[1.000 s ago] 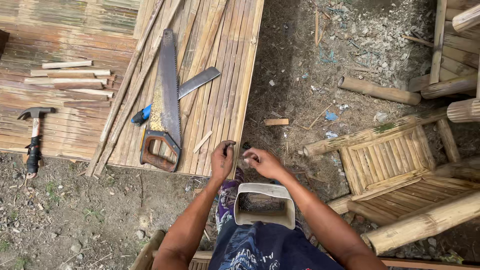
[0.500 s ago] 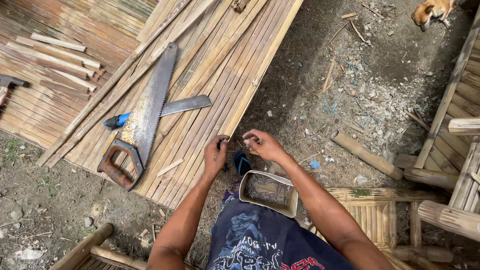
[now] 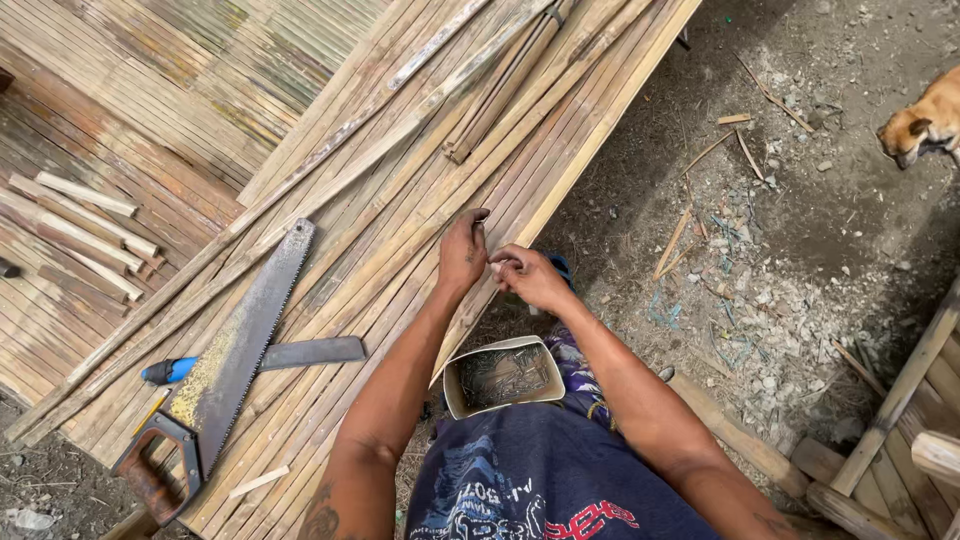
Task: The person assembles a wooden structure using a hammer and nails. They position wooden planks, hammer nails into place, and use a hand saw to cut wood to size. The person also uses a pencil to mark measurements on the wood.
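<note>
The left hand point(image 3: 463, 250) and the right hand point(image 3: 527, 277) met over the edge of the bamboo mat point(image 3: 400, 200), fingers pinched around something tiny, too small to tell. Just below the hands, by the person's lap, sat a small open tub point(image 3: 502, 378) full of thin nails point(image 3: 505, 374). Well off to the left of the hands lay a saw point(image 3: 225, 365) and a blue-handled knife point(image 3: 260, 358)

Even, diffuse daylight; image sharp throughout. Soft shadow covers the dirt ground point(image 3: 800, 200) right of the hands point(image 3: 495, 258). No glare.
</note>
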